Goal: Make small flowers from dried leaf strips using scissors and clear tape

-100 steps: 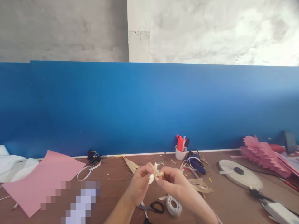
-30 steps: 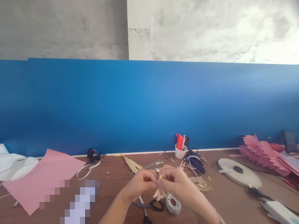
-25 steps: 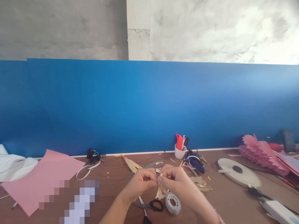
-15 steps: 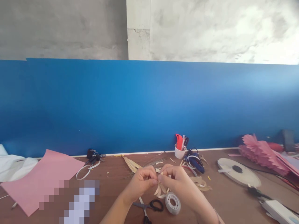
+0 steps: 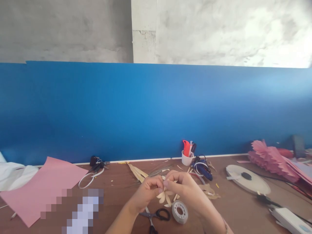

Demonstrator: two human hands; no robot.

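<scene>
My left hand (image 5: 151, 191) and my right hand (image 5: 179, 186) meet above the table, both closed with fingertips pinching. Between and just below them shows a cream flower (image 5: 165, 196) of pointed petals that look like dried husk; its upper part hides behind my fingers. Under my hands lie open scissors (image 5: 152, 214) with black handles. Beside them, below my right hand, sits a roll of tape (image 5: 179, 212). Long pale husk strips (image 5: 136, 172) lie beyond my left hand. More husk scraps (image 5: 209, 191) rest to the right of my right hand.
At the back stands a white cup (image 5: 187, 158) with pens and a red tool, beside a blue cord bundle (image 5: 203, 170). A pink sheet (image 5: 46, 188) lies left; pink folded paper (image 5: 274, 161), a flat cream reel (image 5: 248, 180) and a white power strip (image 5: 291, 221) sit right.
The flower has turned, so its petals now spread more visibly below my fingers. Both hands have shifted slightly left and stay closed together.
</scene>
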